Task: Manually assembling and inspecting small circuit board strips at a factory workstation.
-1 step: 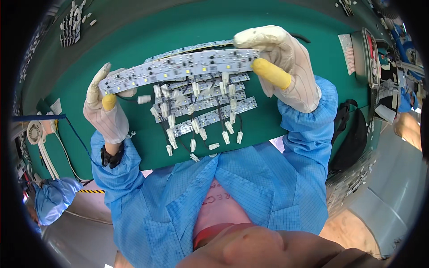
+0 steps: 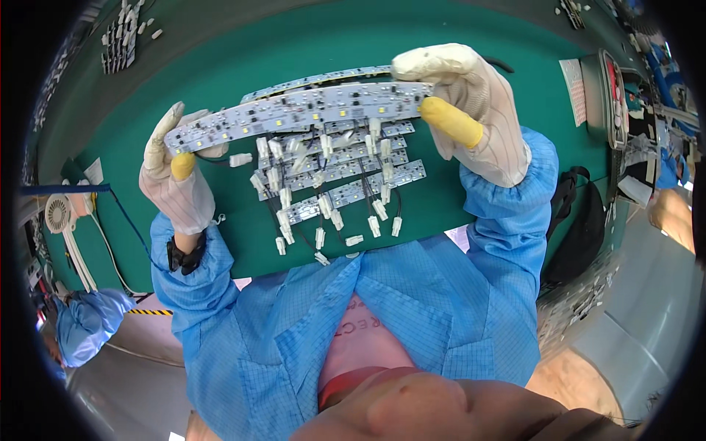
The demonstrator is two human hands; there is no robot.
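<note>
Between my two gloved hands I hold up a long, curved LED circuit board [image 2: 294, 114], white with small yellowish chips and dark parts. My left hand [image 2: 176, 162] pinches its left end, the yellow thumb tip at its lower edge. At the other end, my right hand [image 2: 463, 110] grips with its yellow thumb in front and fingers behind. A white connector [image 2: 240, 159] on a dark wire hangs near the left end. Below and behind lie several similar LED boards [image 2: 360, 192] with wires and white connectors [image 2: 375, 226]. Another curved board [image 2: 316, 82] shows beyond the held one.
A green mat [image 2: 243, 242] covers the bench. More boards lie at the far left [image 2: 121, 40]. At left are a small white fan [image 2: 57, 214] and a blue cord [image 2: 129, 224]. A metal tray [image 2: 612, 95] and a black bag [image 2: 581, 231] sit at right. Another person's blue sleeve [image 2: 92, 327] shows at lower left.
Nearly everything in view sits slightly farther right. My hands keep the same hold on the curved board, with no other clear change.
</note>
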